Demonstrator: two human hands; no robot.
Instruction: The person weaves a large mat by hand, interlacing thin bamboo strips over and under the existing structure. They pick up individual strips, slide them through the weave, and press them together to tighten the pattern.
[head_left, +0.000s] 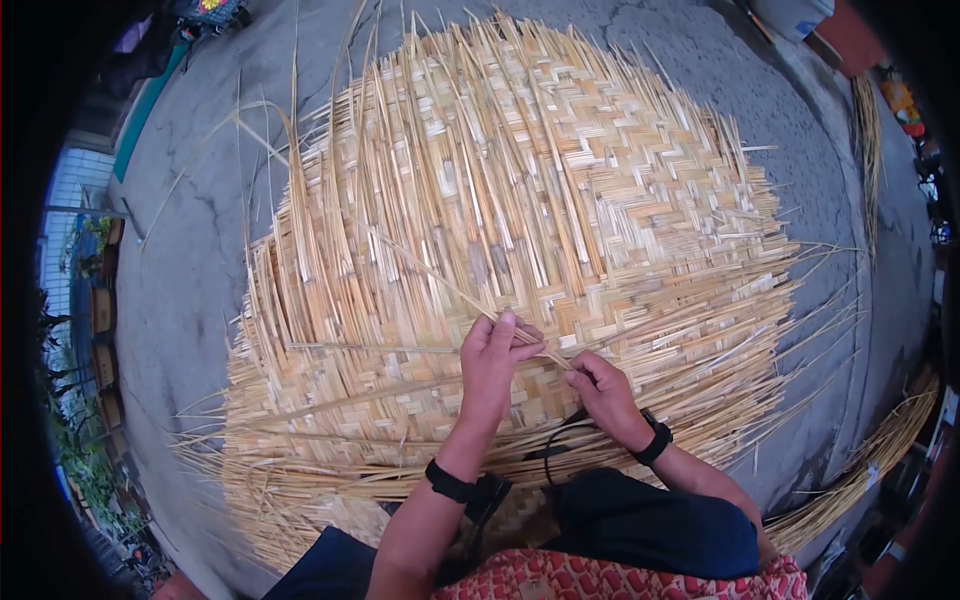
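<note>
A thin bamboo strip [430,271] runs slantwise above a large woven bamboo mat [660,215]. My left hand [489,362] pinches this strip between thumb and fingers, near the middle of the mat. Just to the right and a little nearer to me, my right hand [603,397] has its fingers closed on the lower end of the strip. Part of that end is hidden by the fingers. Loose strips stick out around the mat's edges, and a long bundle of strips [390,470] lies across its near side.
My knees [660,530] are at the mat's near edge. Bundles of bamboo strips [870,455] lie on the grey concrete ground [190,330] at the right. Planters with green plants [85,440] line the left side.
</note>
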